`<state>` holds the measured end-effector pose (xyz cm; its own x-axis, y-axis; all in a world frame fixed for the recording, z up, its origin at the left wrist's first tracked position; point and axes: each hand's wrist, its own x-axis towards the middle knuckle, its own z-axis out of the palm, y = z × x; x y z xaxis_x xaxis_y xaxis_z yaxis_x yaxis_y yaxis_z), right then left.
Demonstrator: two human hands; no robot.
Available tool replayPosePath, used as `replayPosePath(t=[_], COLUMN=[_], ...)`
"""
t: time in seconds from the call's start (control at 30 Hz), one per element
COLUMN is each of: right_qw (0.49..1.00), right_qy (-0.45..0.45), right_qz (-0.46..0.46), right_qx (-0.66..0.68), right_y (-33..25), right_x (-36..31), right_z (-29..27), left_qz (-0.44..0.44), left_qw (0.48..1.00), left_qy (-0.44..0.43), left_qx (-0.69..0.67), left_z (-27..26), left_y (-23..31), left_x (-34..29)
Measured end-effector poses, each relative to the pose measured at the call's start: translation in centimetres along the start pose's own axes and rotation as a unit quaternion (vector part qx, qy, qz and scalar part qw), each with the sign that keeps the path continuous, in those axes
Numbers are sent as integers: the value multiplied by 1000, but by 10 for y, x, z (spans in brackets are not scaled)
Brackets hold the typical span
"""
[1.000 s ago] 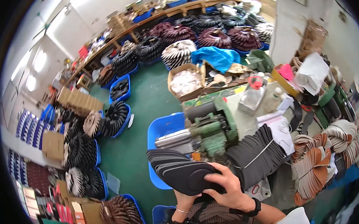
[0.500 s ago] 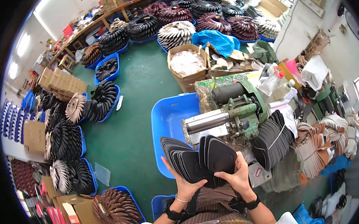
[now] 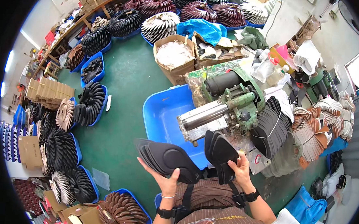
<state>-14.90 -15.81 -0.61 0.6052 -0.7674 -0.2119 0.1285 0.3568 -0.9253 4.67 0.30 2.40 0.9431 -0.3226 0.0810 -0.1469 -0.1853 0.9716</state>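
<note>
- Parted since the half-second-ago head view: two bundles of black insole-shaped pads, which overlapped there, now show a gap between them, the left bundle (image 3: 173,160) swung flatter and toward the left, the right bundle (image 3: 220,152) off to the right.
- For the work in hand, I judge that the pads are now split into two portions, one per hand.
- Head view, left hand (image 3: 166,185): half open around the left bundle, thumb pressed on the top pad and fingers spread beneath, the pads fanned at their far left end.
- Head view, right hand (image 3: 242,174): closed more narrowly on the right bundle, thumb on the near face, fingers behind; this bundle stands more upright.
- Head view, surroundings: both bundles are held up in front of the body, near a blue tub (image 3: 159,115) and a green machine (image 3: 239,101) with a shiny metal roller (image 3: 199,117). Right of the machine lies a strapped dark stack (image 3: 273,125).
</note>
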Motion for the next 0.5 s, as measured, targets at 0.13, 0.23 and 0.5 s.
replayPosePath(t=[0.13, 0.23, 0.5], right_qw=[996, 994, 930], right_qy=[30, 9, 66], right_qz=[-4, -42, -189], right_qx=[-88, -98, -308], right_y=[54, 49, 10], right_x=[12, 63, 28], right_z=[-30, -10, 24], left_qz=[4, 20, 51], left_qw=[1000, 998, 991], left_qy=[-19, -26, -50], left_qx=[17, 49, 113], left_z=[-13, -13, -10], left_y=[-11, -8, -3], left_x=[4, 2, 0])
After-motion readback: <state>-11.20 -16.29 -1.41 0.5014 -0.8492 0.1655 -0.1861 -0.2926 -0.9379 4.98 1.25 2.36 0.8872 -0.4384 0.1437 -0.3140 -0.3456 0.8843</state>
